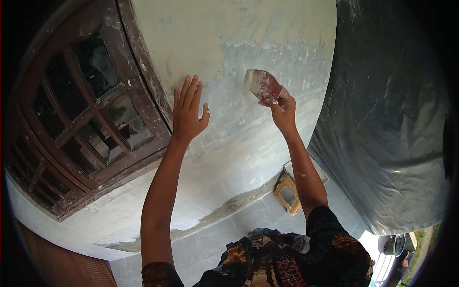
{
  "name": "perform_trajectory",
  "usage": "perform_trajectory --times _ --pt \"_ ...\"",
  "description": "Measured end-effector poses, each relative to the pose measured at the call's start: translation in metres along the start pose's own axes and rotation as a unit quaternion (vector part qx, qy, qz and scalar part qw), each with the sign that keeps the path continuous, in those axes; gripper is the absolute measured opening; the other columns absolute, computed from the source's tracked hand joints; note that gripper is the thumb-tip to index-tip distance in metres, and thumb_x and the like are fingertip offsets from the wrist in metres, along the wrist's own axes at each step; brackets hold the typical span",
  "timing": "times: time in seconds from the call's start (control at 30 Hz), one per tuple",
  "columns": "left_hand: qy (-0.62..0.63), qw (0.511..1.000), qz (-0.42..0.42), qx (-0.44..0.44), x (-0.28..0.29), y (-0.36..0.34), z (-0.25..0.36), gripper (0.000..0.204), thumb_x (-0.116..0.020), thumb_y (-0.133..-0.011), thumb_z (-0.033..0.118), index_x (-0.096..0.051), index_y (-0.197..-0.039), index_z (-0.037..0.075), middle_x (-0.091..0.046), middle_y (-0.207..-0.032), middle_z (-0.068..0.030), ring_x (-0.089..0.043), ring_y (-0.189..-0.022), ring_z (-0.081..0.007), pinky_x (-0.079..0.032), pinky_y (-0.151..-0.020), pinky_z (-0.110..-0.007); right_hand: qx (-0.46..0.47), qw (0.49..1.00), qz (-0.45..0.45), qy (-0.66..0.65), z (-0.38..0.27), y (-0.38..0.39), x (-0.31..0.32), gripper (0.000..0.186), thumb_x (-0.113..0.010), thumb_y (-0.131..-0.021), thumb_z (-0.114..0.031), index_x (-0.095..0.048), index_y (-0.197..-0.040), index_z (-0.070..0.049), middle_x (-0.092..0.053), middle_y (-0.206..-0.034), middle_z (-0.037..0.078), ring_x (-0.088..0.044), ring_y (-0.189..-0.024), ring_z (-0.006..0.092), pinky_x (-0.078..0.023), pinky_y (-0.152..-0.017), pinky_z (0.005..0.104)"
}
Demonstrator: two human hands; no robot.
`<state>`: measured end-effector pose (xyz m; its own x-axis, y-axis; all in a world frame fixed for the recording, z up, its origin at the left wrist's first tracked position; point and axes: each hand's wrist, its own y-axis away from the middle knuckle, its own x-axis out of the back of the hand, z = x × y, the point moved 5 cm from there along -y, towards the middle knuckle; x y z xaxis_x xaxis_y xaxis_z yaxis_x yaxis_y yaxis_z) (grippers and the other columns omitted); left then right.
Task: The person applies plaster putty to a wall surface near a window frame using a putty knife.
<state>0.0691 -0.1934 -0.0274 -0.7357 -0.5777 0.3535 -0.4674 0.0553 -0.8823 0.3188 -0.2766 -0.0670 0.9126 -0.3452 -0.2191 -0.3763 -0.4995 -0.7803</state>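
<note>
Holding one scraper (264, 85) in right hand (284, 111), left hand (188, 114) splayed

The head camera looks down and forward, close over the hands (189, 115); it faces the wall (229, 119).

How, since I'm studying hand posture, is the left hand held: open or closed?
Open: the left hand has straight fingers and its thumb stands apart. Whether it touches the wall, I cannot tell.

Wall (239, 138) cut off above, shirt (334, 253) below
</note>
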Motion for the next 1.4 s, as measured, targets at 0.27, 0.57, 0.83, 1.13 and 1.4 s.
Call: perform_trajectory --times 0.27,0.57,0.83,1.13,1.4 --pt "-0.005 0.995 0.096 0.039 0.029 -0.004 -0.058 0.078 -0.06 -0.089 0.028 -0.025 -0.151 -0.004 -0.021 -0.16 -0.0243 -0.015 -0.149 -0.0428 -0.008 -0.117 -0.063 0.328 0.835 -0.027 0.44 -0.014 -0.053 -0.059 0.064 -0.068 -0.068 0.006 -0.064 -0.129 -0.012 -0.059 -0.09 0.005 -0.055 -0.096 0.0291 -0.053 -0.08 0.0381" --pt "-0.047 0.994 0.094 0.025 0.04 -0.018 -0.1 0.078 -0.047 -0.096 0.048 -0.024 -0.153 0.0 -0.02 -0.161 -0.0214 -0.013 -0.15 -0.0405 -0.007 -0.117 -0.062 0.395 0.783 -0.017 0.48 0.03 -0.086 -0.071 0.07 -0.071 -0.065 0.004 -0.062 -0.132 -0.013 -0.063 -0.091 0.004 -0.057 -0.096 0.0303 -0.055 -0.076 0.0392" --pt "-0.09 0.988 0.12 0.032 0.042 -0.039 -0.129 0.057 -0.038 -0.093 0.012 -0.035 -0.149 -0.001 -0.031 -0.158 -0.0187 -0.022 -0.149 -0.0371 -0.012 -0.118 -0.06 0.402 0.776 -0.037 0.484 0.062 -0.058 -0.055 0.074 -0.067 -0.062 0.009 -0.063 -0.132 -0.012 -0.06 -0.085 0.004 -0.056 -0.088 0.0289 -0.053 -0.075 0.0381" --pt "-0.124 0.985 0.119 0.024 0.032 -0.052 -0.135 0.066 -0.04 -0.083 -0.002 -0.036 -0.148 -0.002 -0.034 -0.156 -0.0179 -0.027 -0.148 -0.0344 -0.02 -0.118 -0.058 0.414 0.766 0.001 0.493 0.036 -0.092 -0.065 0.072 -0.069 -0.062 0.006 -0.064 -0.131 -0.013 -0.056 -0.08 0.003 -0.055 -0.086 0.0272 -0.053 -0.07 0.0376" --pt "-0.129 0.987 0.091 0.006 0.037 -0.048 -0.141 0.066 -0.042 -0.083 -0.001 -0.037 -0.148 -0.002 -0.036 -0.155 -0.0174 -0.029 -0.147 -0.0329 -0.023 -0.118 -0.053 0.36 0.784 -0.032 0.505 0.069 -0.042 -0.055 0.077 -0.068 -0.06 0.007 -0.062 -0.134 -0.014 -0.055 -0.08 0.003 -0.054 -0.086 0.0277 -0.052 -0.072 0.0377"
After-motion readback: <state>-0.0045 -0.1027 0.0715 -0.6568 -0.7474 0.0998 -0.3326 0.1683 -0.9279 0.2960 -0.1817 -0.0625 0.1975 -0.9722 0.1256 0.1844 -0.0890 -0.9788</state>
